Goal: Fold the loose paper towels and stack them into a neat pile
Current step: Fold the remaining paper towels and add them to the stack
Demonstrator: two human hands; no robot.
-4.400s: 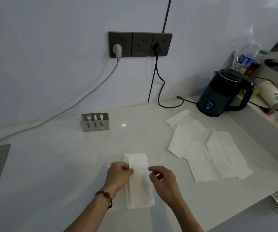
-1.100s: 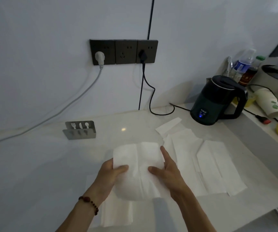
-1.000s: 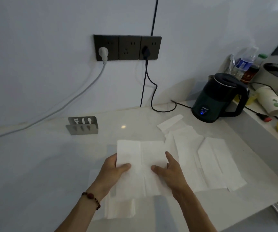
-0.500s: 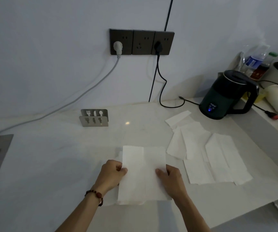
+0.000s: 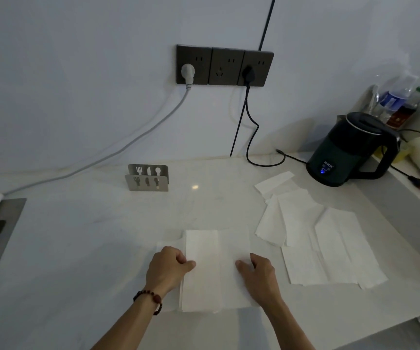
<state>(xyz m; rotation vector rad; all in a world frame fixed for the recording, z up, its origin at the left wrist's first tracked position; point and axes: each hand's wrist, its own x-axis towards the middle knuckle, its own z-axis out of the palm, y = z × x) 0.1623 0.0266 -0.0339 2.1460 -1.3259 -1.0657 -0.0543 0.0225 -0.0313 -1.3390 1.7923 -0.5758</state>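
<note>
Paper towel (image 5: 216,269) flat on the counter (image 5: 77,248), both hands at its edges.
Left hand (image 5: 167,270) and right hand (image 5: 260,272) each pinch a side; thin, limp, tearable, so edges look best. Loose towels (image 5: 330,238) wait right.

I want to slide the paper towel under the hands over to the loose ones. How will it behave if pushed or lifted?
The paper towel looks thin and crease-marked, so it would probably droop when lifted. Lying flat on the smooth countertop, it likely slides easily yet may bunch. The left hand and right hand at its sides suggest it shifts readily.
</note>
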